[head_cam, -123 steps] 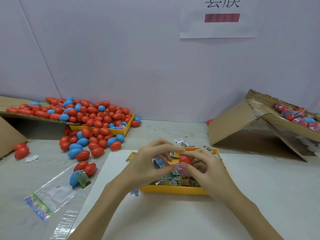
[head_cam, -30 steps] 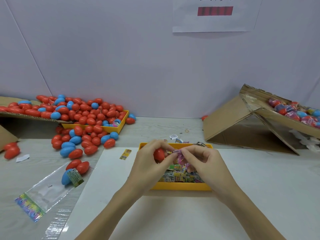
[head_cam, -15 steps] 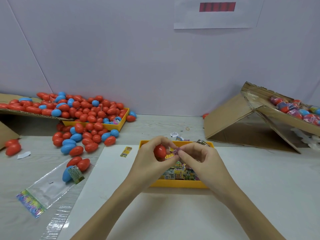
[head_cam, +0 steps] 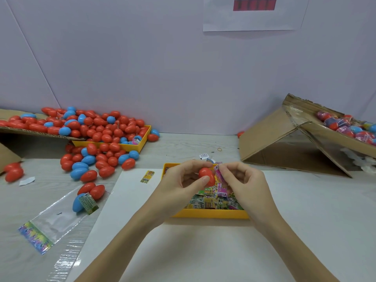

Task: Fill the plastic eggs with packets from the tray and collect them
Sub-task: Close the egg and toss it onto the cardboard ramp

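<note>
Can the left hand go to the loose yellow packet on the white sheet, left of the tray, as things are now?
Probably not at once: the left hand grips a red egg over the tray. The path to the yellow packet looks free, with nothing lying between them on the white sheet.

We see the packet tray (head_cam: 209, 214) before us on the tabletop (head_cam: 183, 147), loose eggs (head_cam: 97, 157) far left, a cardboard box (head_cam: 284, 143) right.

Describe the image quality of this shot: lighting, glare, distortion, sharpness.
Head view: soft, even light, with only a faint shadow under the yellow tray; glare streaks on the clear plastic bag; wide-angle bending tilts the wall seams and cardboard box at the edges; hands and red egg fairly sharp, packet print too small to read.
</note>
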Motion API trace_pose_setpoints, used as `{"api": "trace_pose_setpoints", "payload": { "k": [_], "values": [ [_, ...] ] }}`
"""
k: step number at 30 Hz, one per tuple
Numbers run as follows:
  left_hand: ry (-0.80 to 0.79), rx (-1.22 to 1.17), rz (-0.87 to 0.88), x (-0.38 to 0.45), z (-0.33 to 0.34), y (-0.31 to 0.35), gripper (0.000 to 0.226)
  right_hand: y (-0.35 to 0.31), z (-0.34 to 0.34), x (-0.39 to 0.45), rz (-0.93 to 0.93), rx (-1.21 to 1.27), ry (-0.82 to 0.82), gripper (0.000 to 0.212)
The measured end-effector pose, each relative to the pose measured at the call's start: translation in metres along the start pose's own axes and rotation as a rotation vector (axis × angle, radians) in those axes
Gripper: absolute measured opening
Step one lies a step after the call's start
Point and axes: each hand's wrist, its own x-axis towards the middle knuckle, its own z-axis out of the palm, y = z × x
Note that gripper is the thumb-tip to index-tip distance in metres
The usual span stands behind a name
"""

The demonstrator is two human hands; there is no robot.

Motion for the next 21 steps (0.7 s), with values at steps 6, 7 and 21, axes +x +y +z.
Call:
{"api": "trace_pose_setpoints", "payload": {
  "k": [6, 7, 21],
  "values": [
    [0.003, 0.000, 0.002, 0.0007, 0.0009, -0.0024, 0.030, -0.0012, 0.0003, -0.0023, -0.045, -0.069, 0.015, 0.011],
    [0.002, 0.000, 0.003, 0.0006, 0.0009, -0.0026, 0.030, -0.0013, 0.0002, -0.0026, -0.054, -0.083, 0.015, 0.010],
    [0.024, 0.058, 0.052, 0.0008, 0.0016, -0.0057, 0.031, -0.0032, 0.0002, -0.0057, -0.018, -0.057, -0.048, 0.007]
  ]
}}
